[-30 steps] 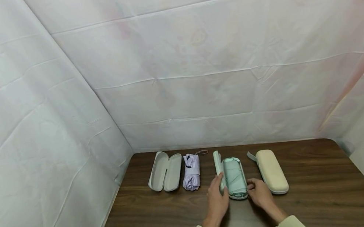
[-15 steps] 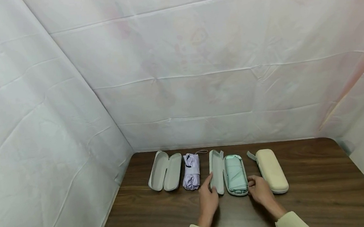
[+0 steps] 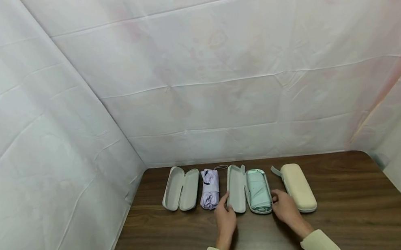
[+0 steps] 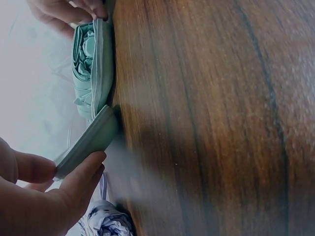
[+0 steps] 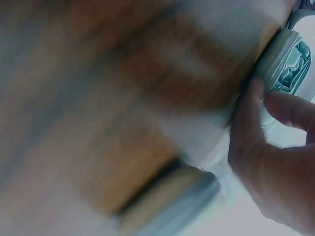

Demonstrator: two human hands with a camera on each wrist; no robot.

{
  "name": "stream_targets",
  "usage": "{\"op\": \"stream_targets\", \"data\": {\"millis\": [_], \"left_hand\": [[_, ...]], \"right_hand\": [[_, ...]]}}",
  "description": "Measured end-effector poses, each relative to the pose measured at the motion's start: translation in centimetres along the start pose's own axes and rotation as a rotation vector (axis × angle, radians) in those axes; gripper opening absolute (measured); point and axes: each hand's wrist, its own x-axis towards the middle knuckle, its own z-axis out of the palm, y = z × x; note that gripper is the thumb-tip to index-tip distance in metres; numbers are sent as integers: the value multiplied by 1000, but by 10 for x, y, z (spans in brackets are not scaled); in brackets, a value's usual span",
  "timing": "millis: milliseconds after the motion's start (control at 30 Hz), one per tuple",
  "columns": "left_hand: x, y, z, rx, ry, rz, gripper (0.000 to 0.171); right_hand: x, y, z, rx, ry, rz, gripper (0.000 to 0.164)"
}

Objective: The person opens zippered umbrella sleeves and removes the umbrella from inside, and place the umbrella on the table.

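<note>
A mint-green zip case [image 3: 236,188] lies unfolded on the table, its pale lid to the left. A folded mint-green umbrella [image 3: 258,190] sits in its right half. My left hand [image 3: 225,220] pinches the lid's left edge between thumb and fingers; the left wrist view shows that edge tilted up off the wood. My right hand [image 3: 285,207] holds the right side of the filled half, near its front corner, thumb and finger at the rim. Beside my left hand lies a folded lavender umbrella [image 3: 210,189] with a wrist loop.
At the far left of the wooden table [image 3: 355,198] lies an unzipped, empty pale grey case [image 3: 189,189]. A closed cream case [image 3: 299,188] with a grey strap stands right of my right hand. White cloth walls [image 3: 198,101] enclose the table.
My left hand has swung the lid from nearly upright down to the left, exposing its inside. The right hand has stayed at the case's right side.
</note>
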Motion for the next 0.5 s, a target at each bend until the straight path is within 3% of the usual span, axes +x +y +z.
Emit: {"op": "stream_targets", "data": {"millis": [167,267,500], "left_hand": [[0,-2,0,15,-10,-13,47],[1,-4,0,19,-18,-29,47],[2,-5,0,12,-36,-21,46]], "right_hand": [[-5,-20,5,-89,55,-70,45],[-4,-32,13,-149,51,-104,55],[4,-43,32,-293,18,-86,78]]}}
